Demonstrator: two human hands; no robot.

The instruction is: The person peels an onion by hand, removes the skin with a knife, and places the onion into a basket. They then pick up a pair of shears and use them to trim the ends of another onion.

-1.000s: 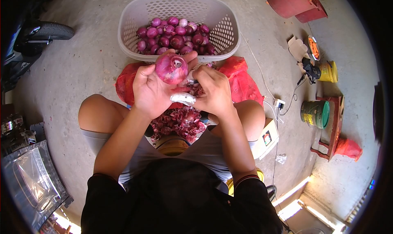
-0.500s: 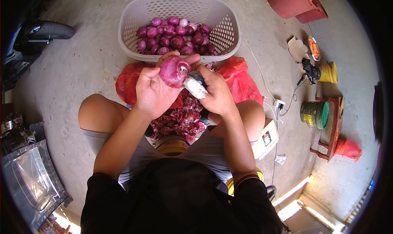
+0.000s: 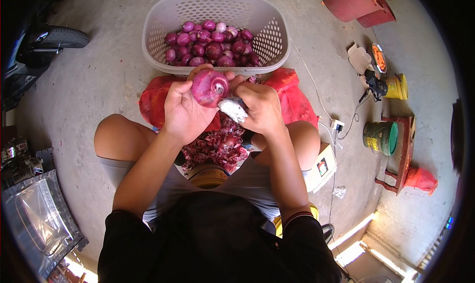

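I see the left hand (image 3: pixel 185 112) cupping the red onion (image 3: pixel 210 87) above the peel pile (image 3: pixel 217 147), facing the knife (image 3: pixel 232 109) gripped in the right hand (image 3: pixel 262 110).

Single head-worn fisheye view, facing straight down, close overhead

No text can be read anywhere

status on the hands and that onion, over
Left hand grips red onion. Right hand holds white-wrapped tool against it. Peel heap below, basket beyond, neither in the way.
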